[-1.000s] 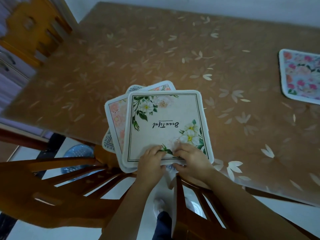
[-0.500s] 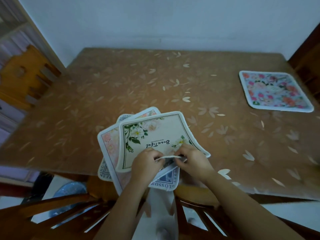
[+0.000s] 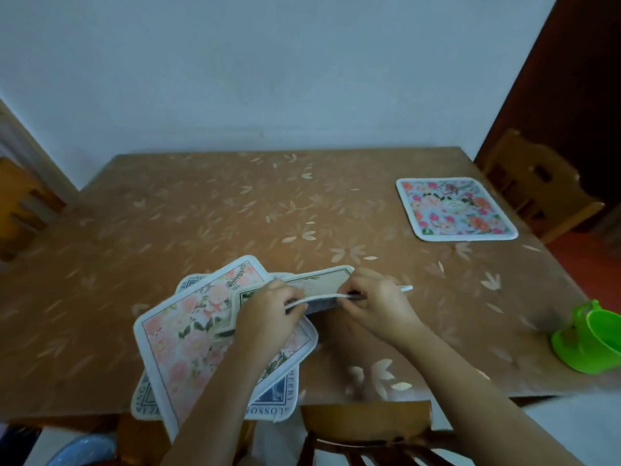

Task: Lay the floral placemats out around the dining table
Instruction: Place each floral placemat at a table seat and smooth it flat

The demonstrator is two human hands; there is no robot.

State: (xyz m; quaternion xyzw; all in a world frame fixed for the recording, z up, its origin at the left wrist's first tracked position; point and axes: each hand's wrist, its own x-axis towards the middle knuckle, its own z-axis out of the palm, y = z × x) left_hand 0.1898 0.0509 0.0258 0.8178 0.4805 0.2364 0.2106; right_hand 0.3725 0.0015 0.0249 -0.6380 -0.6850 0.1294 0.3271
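Where your hands pressed the cream placemat (image 3: 316,280) flat a second ago, its near edge now stands lifted off the stack, tilted up. Your left hand (image 3: 268,314) and right hand (image 3: 376,304) both pinch that edge. Count: four placemats. Three at the table's (image 3: 168,223) near edge: cream, pink floral placemat (image 3: 188,334), blue-bordered placemat (image 3: 279,403). One bright floral placemat (image 3: 455,208) lies flat near the far right corner. One green cup (image 3: 594,341) at the right edge.

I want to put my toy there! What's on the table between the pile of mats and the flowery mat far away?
Nothing: in the head view, only bare leaf-patterned tablecloth lies between the pile of mats and the flowery mat.
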